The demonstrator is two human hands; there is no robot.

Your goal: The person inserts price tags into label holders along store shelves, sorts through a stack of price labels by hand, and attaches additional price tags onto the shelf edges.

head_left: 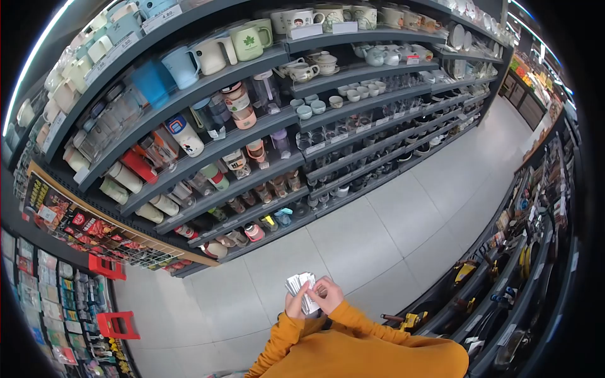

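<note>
slips (307,280) | likely light, bendy, slippery | best held at edges | left hand (294,306): fingers gripping | right hand (329,297): fingers pinching

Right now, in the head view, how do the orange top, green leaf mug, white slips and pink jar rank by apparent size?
1. Orange top, nearest the camera
2. Green leaf mug
3. White slips, partly covered
4. Pink jar

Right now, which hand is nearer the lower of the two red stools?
Left. The left hand holds the white slips on the side toward the lower red stool; the right hand is at their far side.
</note>
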